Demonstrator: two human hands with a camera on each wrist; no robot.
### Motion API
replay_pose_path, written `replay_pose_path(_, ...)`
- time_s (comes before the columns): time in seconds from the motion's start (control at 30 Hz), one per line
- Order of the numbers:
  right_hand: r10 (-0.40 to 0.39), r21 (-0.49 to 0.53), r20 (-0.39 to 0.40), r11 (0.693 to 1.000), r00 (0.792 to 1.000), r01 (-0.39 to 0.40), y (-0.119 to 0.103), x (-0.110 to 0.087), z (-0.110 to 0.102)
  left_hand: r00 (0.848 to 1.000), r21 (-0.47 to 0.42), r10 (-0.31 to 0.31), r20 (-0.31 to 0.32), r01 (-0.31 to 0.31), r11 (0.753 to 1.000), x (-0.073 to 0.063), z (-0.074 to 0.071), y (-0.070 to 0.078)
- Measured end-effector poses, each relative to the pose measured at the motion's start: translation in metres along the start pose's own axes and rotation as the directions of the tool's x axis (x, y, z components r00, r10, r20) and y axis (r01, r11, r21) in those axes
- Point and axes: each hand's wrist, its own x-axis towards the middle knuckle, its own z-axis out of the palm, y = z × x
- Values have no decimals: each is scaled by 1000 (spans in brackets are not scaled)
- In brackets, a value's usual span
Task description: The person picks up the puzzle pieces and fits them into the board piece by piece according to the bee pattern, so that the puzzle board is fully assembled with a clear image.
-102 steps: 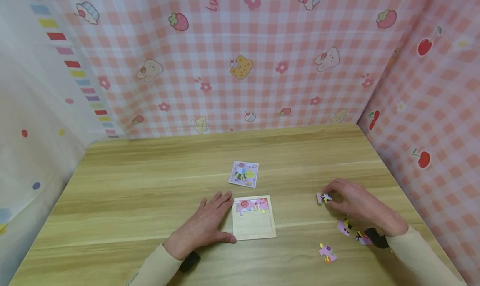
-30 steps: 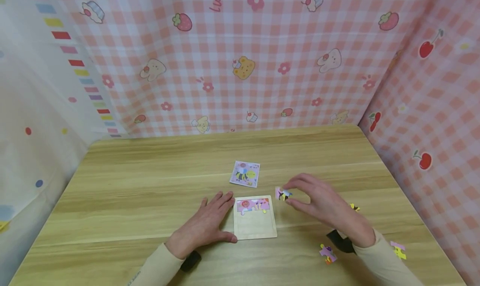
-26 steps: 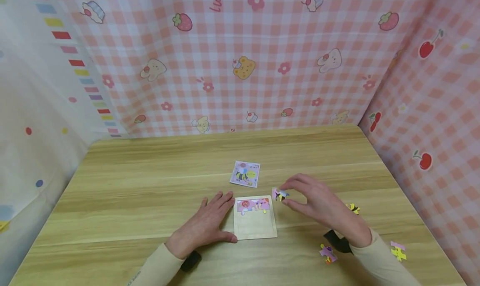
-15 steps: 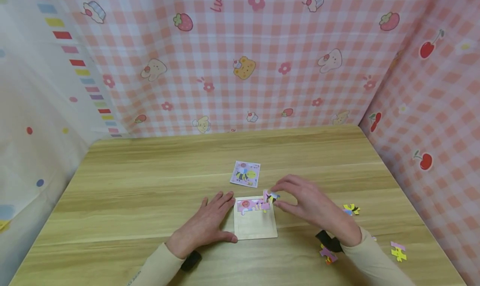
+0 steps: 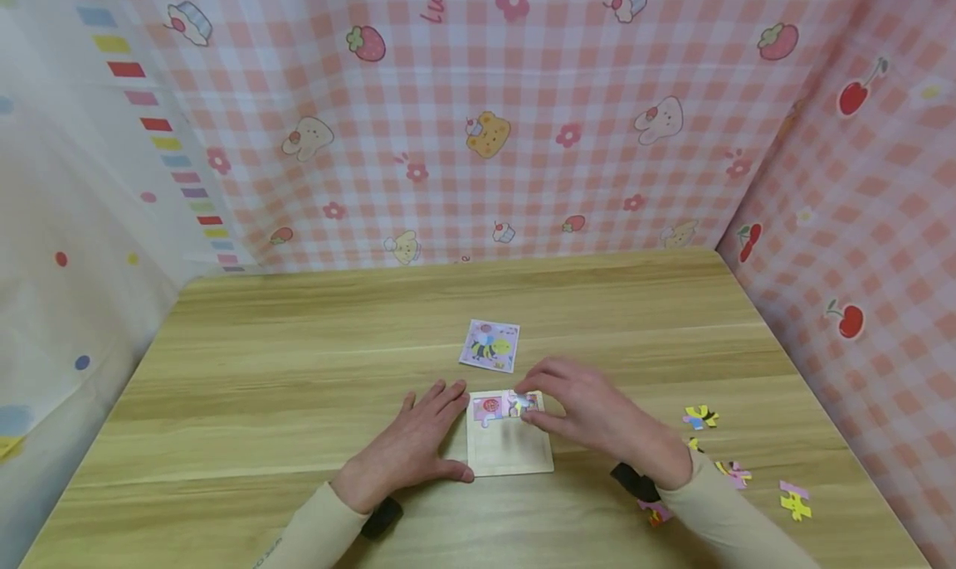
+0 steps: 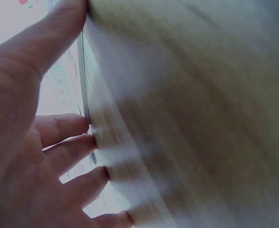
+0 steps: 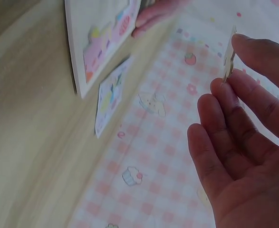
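My left hand (image 5: 407, 450) rests on the table with fingers spread. Its fingertips and thumb touch the left edge of a square wooden puzzle tray (image 5: 511, 461). In the left wrist view the fingers (image 6: 68, 154) look nearly straight along that edge. Between thumb and fingers, my right hand (image 5: 590, 403) pinches a jigsaw piece (image 5: 517, 404) over the tray's upper part. The right wrist view shows this jigsaw piece (image 7: 229, 54) edge-on, raised off the tray. Fitted pink pieces (image 5: 488, 407) line the tray's top; the held piece and fingers partly cover them.
A square bee picture card (image 5: 489, 345) lies just behind the tray. Several loose jigsaw pieces (image 5: 700, 417) are scattered at the right, one partly hidden by the right wrist's black strap (image 5: 635, 482). Checked cloth (image 5: 448, 179) hangs behind the table.
My right hand has picked up the jigsaw piece from the right side and carried it left over the tray. Loose pieces at right have come into view. The left hand stays at the tray's edge.
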Motion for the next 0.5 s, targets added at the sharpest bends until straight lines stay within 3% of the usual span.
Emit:
replay_pose_path(0.33,-96,4,18,995,995,96,-3,8,21,1000,11,6,0,-6,1000,0,-1,0)
replay_pose_path(0.5,-82,15,71,997,994,81,-6,13,29,1000,17,9,2,-9,1000,-1,-1,-1)
